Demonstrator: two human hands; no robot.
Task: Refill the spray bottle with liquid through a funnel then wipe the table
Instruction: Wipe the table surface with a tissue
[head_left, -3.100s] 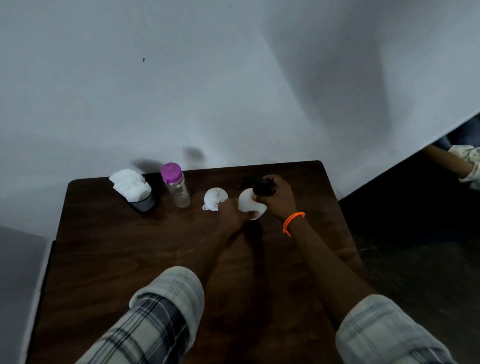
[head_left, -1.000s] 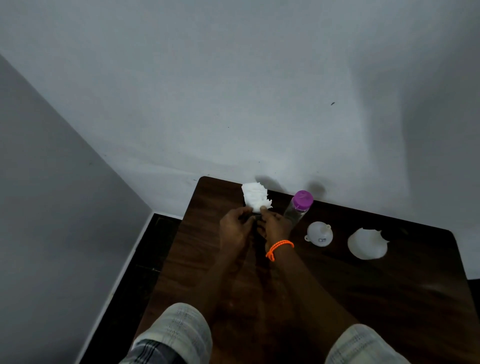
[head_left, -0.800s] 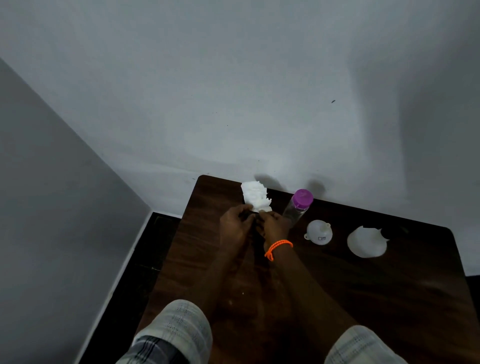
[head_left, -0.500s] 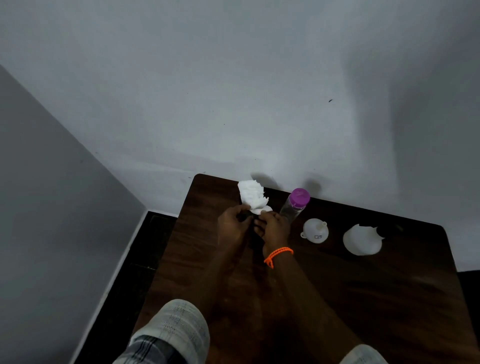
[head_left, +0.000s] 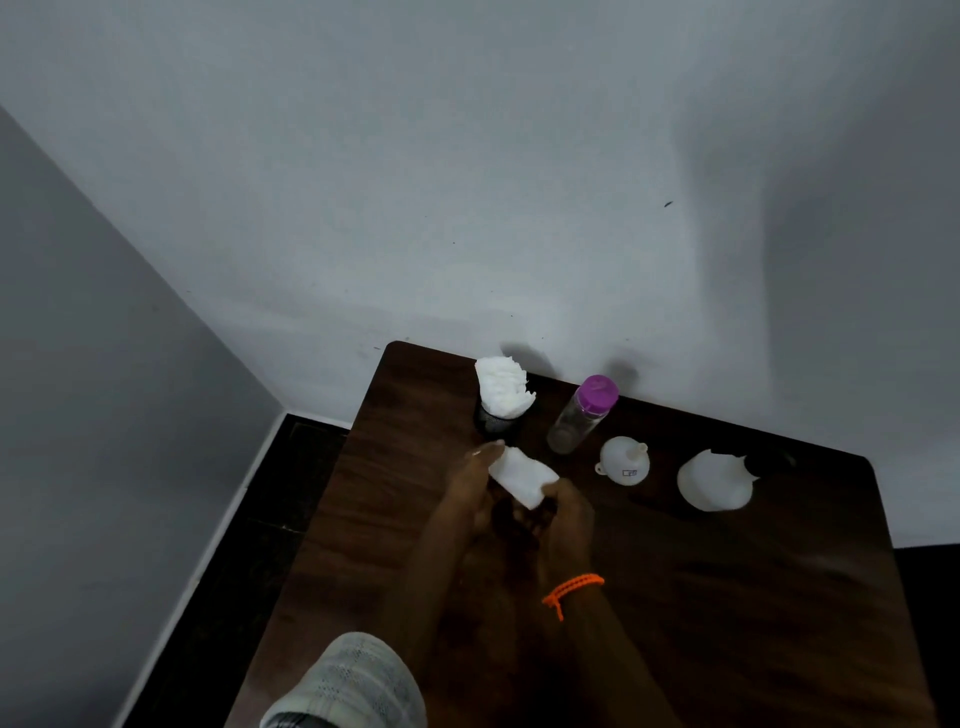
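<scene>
I am holding a folded tissue (head_left: 522, 477) above the table (head_left: 727, 597), left hand (head_left: 470, 488) and right hand (head_left: 563, 514) pinching opposite ends. The spray bottle (head_left: 716, 480) is standing well right; I am planning flat, overlapping wiping strokes.

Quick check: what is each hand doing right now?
Left hand: holding the tissue.
Right hand: holding the same tissue.

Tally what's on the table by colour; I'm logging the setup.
White: 4 - tissue stack, held tissue, funnel, spray bottle
Clear with purple cap: 1 - bottle
Dark: 1 - tissue holder
Total: 6
</scene>
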